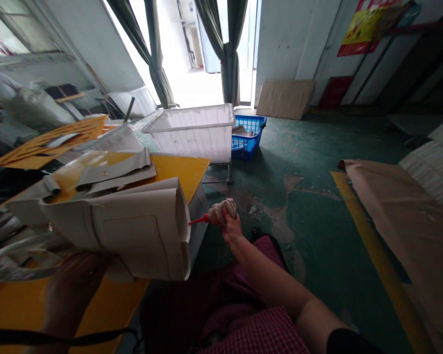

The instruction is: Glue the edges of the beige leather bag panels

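Observation:
A beige leather-like bag (129,241) lies on its side on the yellow-topped table (186,169), its open end facing right. My left hand (79,278) grips the bag's near lower side; the fingertips are hidden beneath it. In my right hand (232,226) is a squeeze bottle (217,212) wrapped in pale cloth, with a thin red nozzle. The fingers are closed around it. Its nozzle tip is at the bag's open edge, touching or very near it. Behind the bag lie flat beige strips (114,172).
Clear plastic and straps (18,255) lie at the table's left. Beyond the table are a white plastic bin (192,137) and a blue basket (249,137). Brown sheet material (398,211) covers a yellow-edged surface on the right. Curtains (231,64) hang at a bright doorway.

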A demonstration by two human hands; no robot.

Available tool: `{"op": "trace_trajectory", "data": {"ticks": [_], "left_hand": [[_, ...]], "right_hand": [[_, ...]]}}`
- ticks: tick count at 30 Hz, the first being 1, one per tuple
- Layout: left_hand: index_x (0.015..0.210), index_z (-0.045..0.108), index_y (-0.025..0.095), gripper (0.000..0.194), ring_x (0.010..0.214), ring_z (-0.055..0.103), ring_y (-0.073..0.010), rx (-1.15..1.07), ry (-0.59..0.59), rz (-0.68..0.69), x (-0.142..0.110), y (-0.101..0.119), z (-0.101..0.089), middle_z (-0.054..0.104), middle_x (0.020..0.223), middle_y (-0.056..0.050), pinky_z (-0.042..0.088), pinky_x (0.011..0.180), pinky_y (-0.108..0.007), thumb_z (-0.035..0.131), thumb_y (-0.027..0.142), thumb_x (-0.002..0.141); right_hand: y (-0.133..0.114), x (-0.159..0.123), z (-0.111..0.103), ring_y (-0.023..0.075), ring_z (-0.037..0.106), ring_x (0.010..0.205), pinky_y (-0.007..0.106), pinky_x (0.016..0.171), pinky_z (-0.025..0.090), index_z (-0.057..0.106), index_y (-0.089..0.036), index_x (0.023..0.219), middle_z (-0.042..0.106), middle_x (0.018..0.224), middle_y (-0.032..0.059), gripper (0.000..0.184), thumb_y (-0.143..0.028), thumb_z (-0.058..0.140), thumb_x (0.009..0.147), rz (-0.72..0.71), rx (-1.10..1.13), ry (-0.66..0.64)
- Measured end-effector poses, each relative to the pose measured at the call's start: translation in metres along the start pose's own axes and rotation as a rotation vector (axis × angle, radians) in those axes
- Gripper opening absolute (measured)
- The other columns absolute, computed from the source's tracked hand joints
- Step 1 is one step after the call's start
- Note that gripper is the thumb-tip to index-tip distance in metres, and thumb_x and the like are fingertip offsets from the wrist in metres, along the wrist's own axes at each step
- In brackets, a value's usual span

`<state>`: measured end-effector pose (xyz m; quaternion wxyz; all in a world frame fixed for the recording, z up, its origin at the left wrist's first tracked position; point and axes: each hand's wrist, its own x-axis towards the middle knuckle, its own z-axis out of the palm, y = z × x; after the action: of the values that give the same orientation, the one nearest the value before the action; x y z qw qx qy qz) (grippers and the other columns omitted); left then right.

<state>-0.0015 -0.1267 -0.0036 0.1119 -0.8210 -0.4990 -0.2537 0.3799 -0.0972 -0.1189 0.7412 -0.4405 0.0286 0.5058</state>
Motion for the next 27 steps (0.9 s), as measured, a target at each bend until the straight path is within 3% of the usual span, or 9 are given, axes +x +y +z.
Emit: {"op": "trace_trajectory", "data": {"ticks": [5, 9, 12, 17, 27], "left_hand": [[0.057, 0.066, 0.026, 0.035, 0.064, 0.069, -0.0259, 0.023, 0.033, 0.044, 0.004, 0.007, -0.005, 0.07, 0.061, -0.005, 0.05, 0.062, -0.036, 0.063, 0.037, 0.089], [0.057, 0.066, 0.026, 0.041, 0.065, 0.067, -0.026, 0.023, 0.076, -0.011, 0.004, 0.01, -0.003, 0.07, 0.063, -0.006, 0.049, 0.064, -0.035, 0.06, 0.045, 0.093], [0.056, 0.063, 0.026, 0.039, 0.064, 0.066, -0.0257, 0.01, 0.084, -0.034, 0.001, 0.01, -0.003, 0.069, 0.062, -0.006, 0.049, 0.064, -0.035, 0.062, 0.045, 0.091], [0.059, 0.064, 0.025, 0.036, 0.06, 0.065, -0.0252, 0.007, 0.089, 0.041, -0.004, 0.007, -0.006, 0.069, 0.062, -0.006, 0.048, 0.061, -0.036, 0.061, 0.039, 0.092], [0.06, 0.064, 0.026, 0.035, 0.062, 0.066, -0.0263, 0.021, 0.098, 0.007, -0.008, 0.008, -0.007, 0.069, 0.062, -0.006, 0.047, 0.063, -0.036, 0.061, 0.04, 0.092]], "right_hand": [[-0.006, -0.021, -0.023, 0.0202, 0.073, 0.075, 0.027, 0.058, 0.06, 0.067, -0.024, 0.095, 0.077, 0.087, -0.001, 0.055, -0.033, 0.1, 0.052, 0.041, -0.015, -0.027], [-0.012, -0.037, -0.035, 0.0211, 0.075, 0.078, 0.028, 0.059, 0.062, 0.07, -0.023, 0.097, 0.08, 0.092, 0.0014, 0.054, -0.034, 0.102, 0.056, 0.102, -0.012, -0.101], [-0.014, -0.045, -0.033, 0.022, 0.076, 0.079, 0.029, 0.061, 0.063, 0.071, -0.022, 0.097, 0.081, 0.092, 0.0028, 0.051, -0.034, 0.101, 0.058, 0.138, 0.01, -0.116], [-0.018, -0.054, -0.028, 0.0225, 0.076, 0.079, 0.031, 0.061, 0.064, 0.071, -0.025, 0.1, 0.081, 0.091, 0.0009, 0.05, -0.034, 0.101, 0.061, 0.152, 0.072, -0.14], [-0.013, -0.056, -0.031, 0.0207, 0.075, 0.08, 0.03, 0.066, 0.064, 0.067, -0.023, 0.098, 0.079, 0.092, 0.0006, 0.057, -0.034, 0.103, 0.055, 0.089, 0.047, -0.111]]}}
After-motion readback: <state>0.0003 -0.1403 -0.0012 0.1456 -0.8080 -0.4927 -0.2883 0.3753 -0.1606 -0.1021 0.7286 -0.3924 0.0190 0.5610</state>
